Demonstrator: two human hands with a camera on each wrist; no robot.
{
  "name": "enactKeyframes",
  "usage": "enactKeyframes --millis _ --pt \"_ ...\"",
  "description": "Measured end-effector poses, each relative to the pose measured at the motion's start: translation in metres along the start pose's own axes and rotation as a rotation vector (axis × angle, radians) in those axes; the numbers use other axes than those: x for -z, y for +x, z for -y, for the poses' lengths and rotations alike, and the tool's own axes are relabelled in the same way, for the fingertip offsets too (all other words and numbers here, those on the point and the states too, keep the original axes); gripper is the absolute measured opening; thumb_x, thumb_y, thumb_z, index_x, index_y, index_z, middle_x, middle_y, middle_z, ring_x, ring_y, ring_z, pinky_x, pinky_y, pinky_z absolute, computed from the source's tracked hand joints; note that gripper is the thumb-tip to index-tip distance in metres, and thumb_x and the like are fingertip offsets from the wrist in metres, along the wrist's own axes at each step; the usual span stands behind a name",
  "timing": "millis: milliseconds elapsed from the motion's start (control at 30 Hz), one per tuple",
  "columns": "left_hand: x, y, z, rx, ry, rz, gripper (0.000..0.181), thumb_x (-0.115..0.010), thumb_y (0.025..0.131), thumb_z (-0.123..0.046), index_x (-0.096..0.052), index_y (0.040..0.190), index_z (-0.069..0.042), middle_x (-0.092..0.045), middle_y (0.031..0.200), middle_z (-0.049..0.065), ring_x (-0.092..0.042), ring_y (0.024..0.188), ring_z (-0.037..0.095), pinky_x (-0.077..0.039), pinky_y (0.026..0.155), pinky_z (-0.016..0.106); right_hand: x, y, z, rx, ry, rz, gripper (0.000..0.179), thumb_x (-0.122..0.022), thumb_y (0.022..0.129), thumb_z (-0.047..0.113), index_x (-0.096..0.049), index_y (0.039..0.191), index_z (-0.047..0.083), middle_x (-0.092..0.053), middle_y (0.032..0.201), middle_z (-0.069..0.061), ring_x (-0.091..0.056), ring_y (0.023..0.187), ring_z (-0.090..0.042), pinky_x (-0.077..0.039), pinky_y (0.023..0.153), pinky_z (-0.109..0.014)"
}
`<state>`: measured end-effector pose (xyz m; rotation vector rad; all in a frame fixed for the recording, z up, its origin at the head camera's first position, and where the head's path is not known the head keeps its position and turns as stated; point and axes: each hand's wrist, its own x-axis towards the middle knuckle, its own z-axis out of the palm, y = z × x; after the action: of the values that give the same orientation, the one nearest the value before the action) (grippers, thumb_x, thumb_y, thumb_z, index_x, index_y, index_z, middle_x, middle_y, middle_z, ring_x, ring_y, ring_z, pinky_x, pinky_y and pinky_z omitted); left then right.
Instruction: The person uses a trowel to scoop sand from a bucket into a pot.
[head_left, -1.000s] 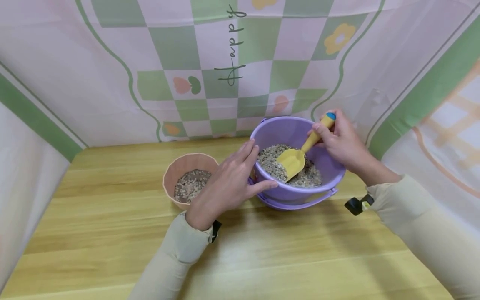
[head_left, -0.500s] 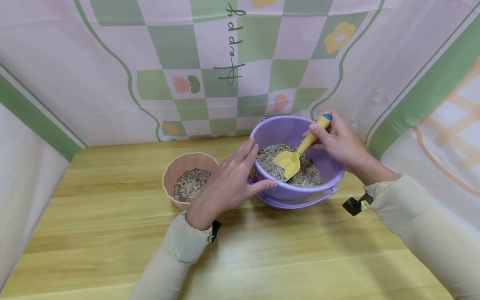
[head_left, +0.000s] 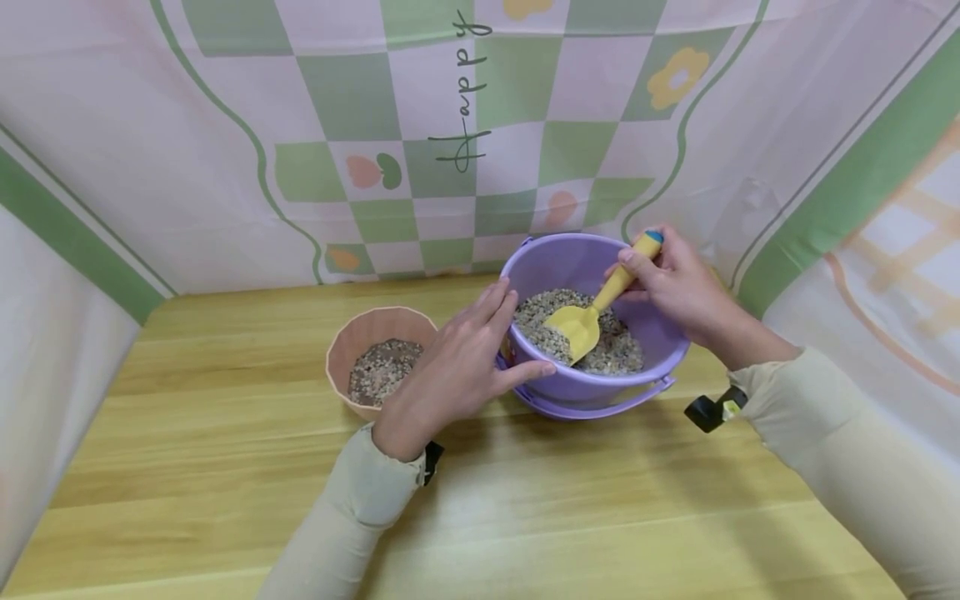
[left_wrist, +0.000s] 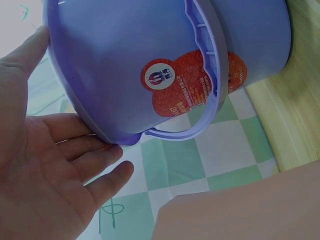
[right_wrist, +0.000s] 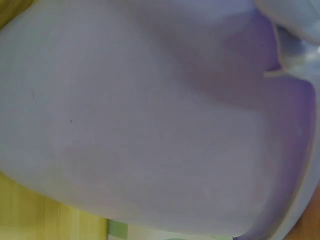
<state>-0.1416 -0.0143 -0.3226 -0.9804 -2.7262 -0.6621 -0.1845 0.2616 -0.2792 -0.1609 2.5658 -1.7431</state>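
A purple bucket [head_left: 570, 387] holds a bed of small grey-beige gravel [head_left: 551, 307]. My right hand [head_left: 678, 287] grips the yellow handle of a toy shovel [head_left: 577, 329], its blade tilted down and partly sunk in the gravel. Against the bucket's left rim rests my left hand [head_left: 465, 354], thumb stretched along the near side of the rim. In the left wrist view, the left fingers [left_wrist: 102, 160] lie relaxed against the rim outside, near the handle's hinge. The right wrist view shows mostly the bucket's outer wall [right_wrist: 150, 125]; the right fingers are hidden there.
Left of the bucket stands a peach-coloured bowl [head_left: 341, 350] with some gravel in it, partly covered by the left forearm. The bucket's carrying handle [head_left: 600, 412] hangs down in front. Behind the wooden table [head_left: 225, 467] hangs a green-and-white checked cloth [head_left: 360, 92].
Over the last second the right hand has shifted the shovel slightly left and down in the gravel. The left hand, bucket and bowl hold their places.
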Motion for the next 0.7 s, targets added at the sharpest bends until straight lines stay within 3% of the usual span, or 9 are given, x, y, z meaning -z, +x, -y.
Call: enactKeyframes --millis 400,700 --pt "-0.0015 -0.0003 0.0002 -0.019 -0.006 -0.021 0.097 -0.065 0.087 -0.063 -0.034 0.152 0.003 -0.027 0.160 0.020 -0.032 0.145 0.032 -0.031 0.116 0.043 0.0017 0.0024 0.0010 -0.068 0.079 0.030 0.024 -0.046 0.106 0.020 -0.034 0.117 0.002 -0.069 0.095 -0.009 -0.073 0.083 -0.016 -0.058 0.081 -0.034" --pt "-0.0009 -0.0017 0.0014 -0.017 0.001 -0.015 0.098 -0.061 0.089 -0.066 -0.033 0.153 0.002 -0.025 0.161 0.020 -0.030 0.146 0.031 -0.030 0.116 0.041 0.0001 0.0039 0.0023 -0.094 0.133 0.042 0.024 -0.047 0.106 0.018 -0.034 0.117 0.001 -0.070 0.092 -0.010 -0.073 0.079 -0.018 -0.058 0.079 -0.035"
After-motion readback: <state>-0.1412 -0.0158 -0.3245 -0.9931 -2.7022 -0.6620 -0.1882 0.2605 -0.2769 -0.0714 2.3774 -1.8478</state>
